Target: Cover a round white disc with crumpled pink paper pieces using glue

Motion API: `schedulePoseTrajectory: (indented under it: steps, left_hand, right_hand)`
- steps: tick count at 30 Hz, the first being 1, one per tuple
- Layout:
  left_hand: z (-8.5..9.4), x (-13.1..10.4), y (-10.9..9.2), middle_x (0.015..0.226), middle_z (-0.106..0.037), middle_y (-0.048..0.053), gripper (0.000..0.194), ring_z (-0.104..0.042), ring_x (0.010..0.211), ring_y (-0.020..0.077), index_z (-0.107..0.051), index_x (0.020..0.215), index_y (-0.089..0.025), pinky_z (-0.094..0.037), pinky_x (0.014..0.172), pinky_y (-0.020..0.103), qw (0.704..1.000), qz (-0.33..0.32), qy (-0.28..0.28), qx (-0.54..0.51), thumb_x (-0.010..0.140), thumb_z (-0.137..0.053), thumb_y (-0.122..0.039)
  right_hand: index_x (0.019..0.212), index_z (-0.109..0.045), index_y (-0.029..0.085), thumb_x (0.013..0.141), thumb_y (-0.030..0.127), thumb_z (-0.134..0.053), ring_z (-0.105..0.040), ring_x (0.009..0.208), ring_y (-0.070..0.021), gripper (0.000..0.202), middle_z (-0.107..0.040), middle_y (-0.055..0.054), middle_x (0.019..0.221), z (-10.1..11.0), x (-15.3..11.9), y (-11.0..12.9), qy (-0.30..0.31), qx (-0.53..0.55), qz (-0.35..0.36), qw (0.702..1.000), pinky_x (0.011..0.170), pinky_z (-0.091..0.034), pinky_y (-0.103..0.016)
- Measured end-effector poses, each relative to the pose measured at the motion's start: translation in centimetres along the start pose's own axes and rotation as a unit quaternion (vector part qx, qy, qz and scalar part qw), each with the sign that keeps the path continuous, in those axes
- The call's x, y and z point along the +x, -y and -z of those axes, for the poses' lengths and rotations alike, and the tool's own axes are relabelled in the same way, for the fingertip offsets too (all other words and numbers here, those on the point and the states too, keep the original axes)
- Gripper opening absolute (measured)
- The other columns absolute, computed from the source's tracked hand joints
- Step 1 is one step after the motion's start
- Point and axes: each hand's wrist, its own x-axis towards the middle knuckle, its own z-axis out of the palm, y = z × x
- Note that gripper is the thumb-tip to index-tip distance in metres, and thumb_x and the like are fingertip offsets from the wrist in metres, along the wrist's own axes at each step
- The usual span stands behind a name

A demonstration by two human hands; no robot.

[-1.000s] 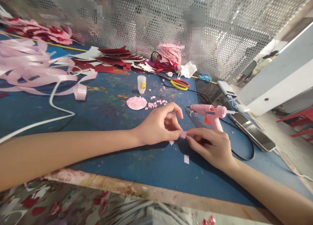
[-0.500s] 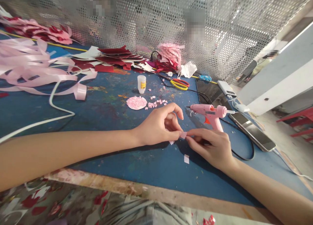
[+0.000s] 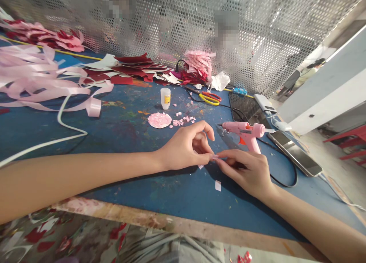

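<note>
Between the fingertips of both hands is a small pink piece (image 3: 215, 157). My left hand (image 3: 191, 146) pinches its left side with thumb and a finger, the index finger curved above. My right hand (image 3: 248, 170) pinches the other side. A pale pink square (image 3: 218, 185) lies on the blue table (image 3: 160, 194) below them, and another piece (image 3: 200, 166) is partly under my left hand. Beyond the hands are a round disc covered in pink bits (image 3: 159, 120), loose pink bits (image 3: 177, 122) and a small bottle (image 3: 166, 99).
A pink glue gun (image 3: 243, 130) lies behind my right hand, near a phone (image 3: 297, 154) and black cable. Scissors (image 3: 210, 98) and stacked red and white sheets (image 3: 134, 68) are farther back. Pink ribbon (image 3: 34, 79) covers the left; a perforated metal screen (image 3: 177, 26) stands behind.
The small piece between my fingertips has turned or folded and looks narrower. My right fingertips have shifted slightly left; my left hand has barely moved.
</note>
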Motion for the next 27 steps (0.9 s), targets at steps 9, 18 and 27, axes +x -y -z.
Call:
schedulePoseTrajectory:
  steps: [9,18,27]
  left_hand:
    - [0.09,0.04,-0.07,0.069,-0.068,0.000,0.032,-0.063,0.057,0.0097,-0.042,0.086,-0.018,-0.052,0.056,0.020,1.000,0.002,0.002,0.002,0.068,-0.067,-0.012]
    - [0.10,0.00,-0.02,0.070,-0.068,0.000,0.031,-0.063,0.057,0.0093,-0.042,0.088,-0.019,-0.052,0.056,0.020,1.000,0.011,0.006,-0.002,0.070,-0.067,-0.014]
    - [0.18,0.04,-0.05,0.080,-0.066,0.001,0.029,-0.063,0.066,0.0109,-0.042,0.092,-0.020,-0.052,0.062,0.024,1.000,0.002,0.021,0.009,0.075,-0.065,-0.019]
  right_hand:
    - [0.081,-0.068,0.016,0.080,0.019,-0.062,-0.046,0.040,-0.0036,0.006,-0.055,0.007,0.047,-0.04,-0.06,-0.11,0.008,-0.005,0.000,1.000,0.042,-0.040,-0.015]
    - [0.079,-0.068,0.018,0.081,0.020,-0.062,-0.050,0.040,-0.0044,0.007,-0.061,0.006,0.051,-0.11,0.15,-0.15,0.002,-0.023,0.022,0.999,0.042,-0.041,-0.016]
    - [0.077,-0.067,0.019,0.081,0.022,-0.063,-0.054,0.041,-0.0050,0.007,-0.065,0.005,0.054,-0.01,0.10,-0.14,-0.017,-0.034,0.021,0.999,0.042,-0.043,-0.017]
